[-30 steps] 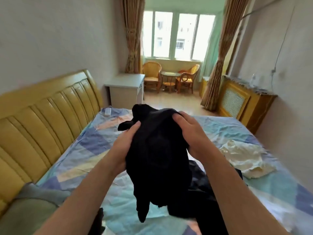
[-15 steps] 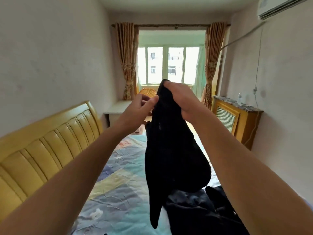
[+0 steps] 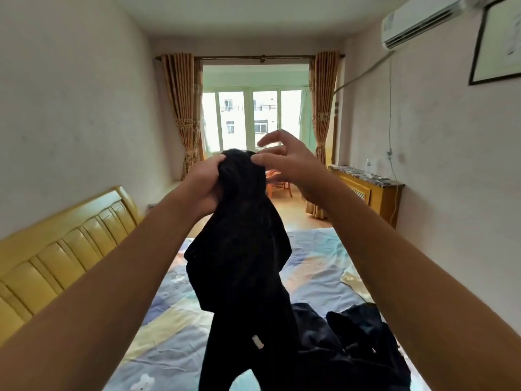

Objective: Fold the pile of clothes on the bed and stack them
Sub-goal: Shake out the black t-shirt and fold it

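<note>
A black garment (image 3: 242, 266) hung in mid-air above the bed (image 3: 169, 320), long axis vertical, top bunched at hand height, lower end dangling twd the near edge of the bed. The left hand (image 3: 204, 183) clenched the bunched top of it. The right hand (image 3: 284, 162) sat just beside that top w/ fingers (image 3: 267, 139) spread and loose; thumb and a fingertip touched the cloth, but whether they pinched it couldn't be told. Below, near the bed's near edge, lay a dark heap of clothes (image 3: 352, 348), unfolded. A pale garment (image 3: 355, 282) lay crumpled by the right edge. No folded stack showed, so the task looked barely begun: this piece not yet spread flat, the rest untouched. Yellow headboard (image 3: 56, 255) at the left edge.
</note>
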